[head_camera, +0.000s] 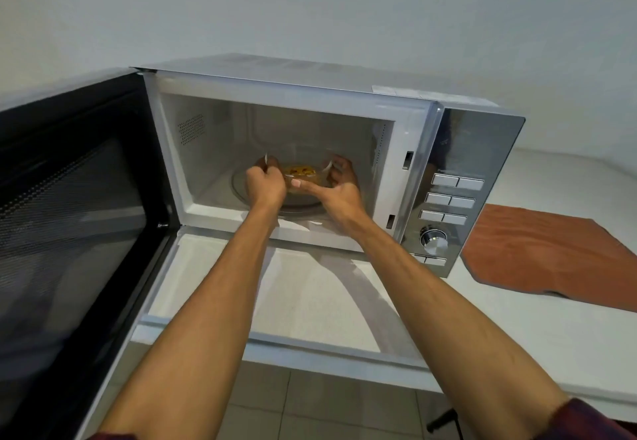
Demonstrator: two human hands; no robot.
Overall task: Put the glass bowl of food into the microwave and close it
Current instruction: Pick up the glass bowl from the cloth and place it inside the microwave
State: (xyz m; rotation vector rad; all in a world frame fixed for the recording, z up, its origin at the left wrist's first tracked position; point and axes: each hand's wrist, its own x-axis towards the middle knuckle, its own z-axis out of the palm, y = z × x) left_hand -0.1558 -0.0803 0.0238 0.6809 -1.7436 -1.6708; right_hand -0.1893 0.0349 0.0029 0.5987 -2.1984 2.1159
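The bowl [300, 177] is inside the microwave [275, 119], over the round turntable [241, 186], with yellowish food in it. Whether its base already rests on the turntable or is a little above it cannot be told, since the hands cover its sides.

Being glass, it is likely stiff, smooth and somewhat heavy for its size, and it would chip or crack if knocked against the cavity wall or set down hard. The smooth wall may slip, so the safest hold is on two opposite sides at or just under the rim, which is where both hands are.

The left hand [263, 184] has its grip curled closed against the bowl's left side, knuckles toward the camera. The right hand [339, 188] is cupped round the right side, fingers bent behind the rim and thumb lying across the near edge. Both look to be grasping the bowl.

Both forearms reach straight in through the opening, above the worktop [517, 329], wrists nearly level. The door [69, 215] is swung wide to the left, not yet shut
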